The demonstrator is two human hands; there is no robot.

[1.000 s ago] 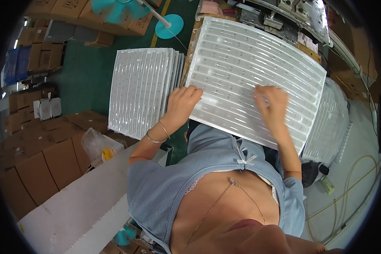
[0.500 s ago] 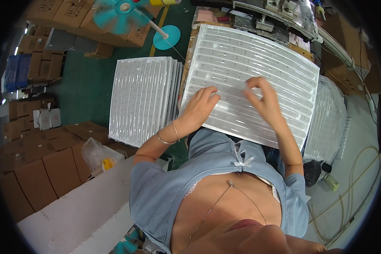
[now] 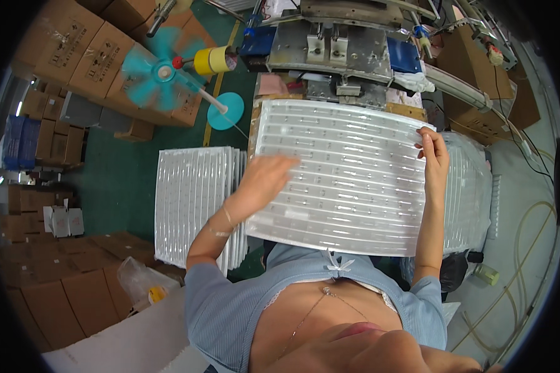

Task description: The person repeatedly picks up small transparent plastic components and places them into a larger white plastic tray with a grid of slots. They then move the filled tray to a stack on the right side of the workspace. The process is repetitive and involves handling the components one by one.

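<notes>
A large white sheet (image 3: pixel 339 180) with long, shiny plastic-covered ribs and rows of small marks lies in front of me on the work surface. At its far right corner, the curled fingers of my right hand (image 3: pixel 437 155) close on the edge. Motion smears the fingers of my left hand (image 3: pixel 266 180), which hovers over or brushes the left part of the sheet; contact cannot be made out. A stack of similar ribbed sheets (image 3: pixel 190 205) stands to the left. More such sheets under clear plastic (image 3: pixel 466 193) sit at the right.
Beyond the sheet stands a metal machine (image 3: pixel 330 46) with blue blocks. A turquoise fan (image 3: pixel 165 74) and a yellow tape roll (image 3: pixel 213 60) are at the far left. Cardboard boxes (image 3: pixel 62 267) line the left side. A pale hose (image 3: pixel 516 267) loops on the right.
My right hand has gone from above the sheet's middle to its far right corner. My left hand has shifted left. The view has tilted up, and the sheet looks straighter.
</notes>
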